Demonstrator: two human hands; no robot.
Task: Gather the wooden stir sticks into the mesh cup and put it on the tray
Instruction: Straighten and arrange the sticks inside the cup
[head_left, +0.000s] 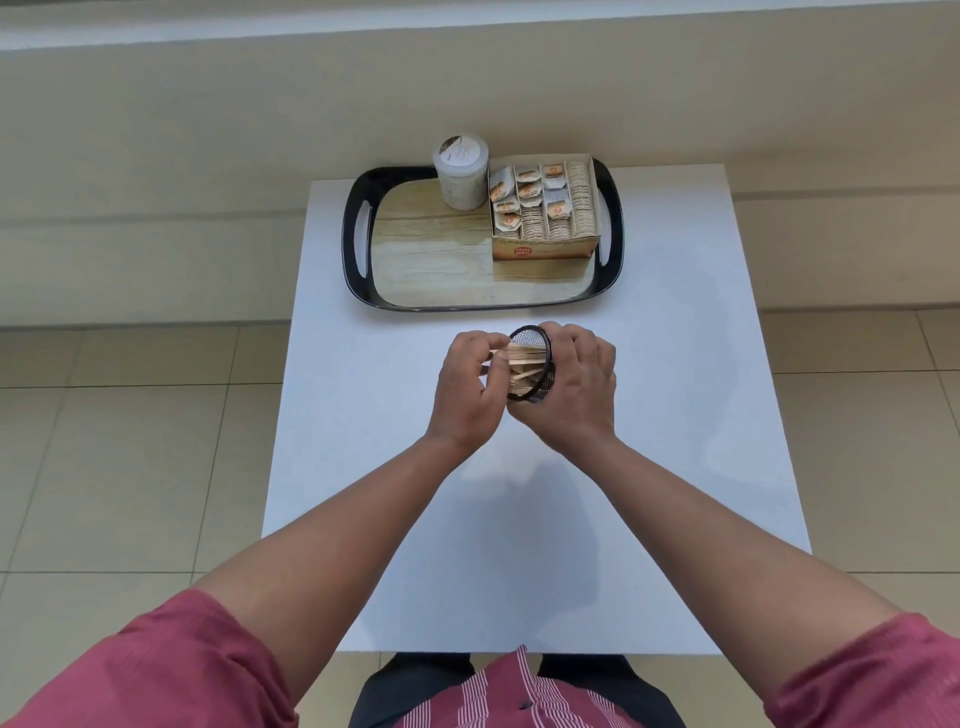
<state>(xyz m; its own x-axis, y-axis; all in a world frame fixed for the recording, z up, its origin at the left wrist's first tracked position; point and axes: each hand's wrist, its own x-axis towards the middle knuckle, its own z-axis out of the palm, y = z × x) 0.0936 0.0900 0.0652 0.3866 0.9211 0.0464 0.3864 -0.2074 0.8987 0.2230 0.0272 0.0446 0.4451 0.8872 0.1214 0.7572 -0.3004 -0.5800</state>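
Observation:
A black mesh cup (540, 387) is tilted with its mouth toward the left, held above the white table just in front of the tray. My right hand (569, 384) is wrapped around its side. A bundle of wooden stir sticks (525, 358) lies inside the cup, ends poking out of the mouth. My left hand (470, 384) pinches those stick ends at the cup's opening. The black-rimmed tray (358, 244) with a wood-pattern floor sits at the far side of the table; its left half is bare.
On the tray stand a white lidded jar (461, 174) at the back and an open cardboard box of tea bags and sachets (543, 213) on the right. The white table (649, 415) stands on a tiled floor, with a beige wall ledge behind.

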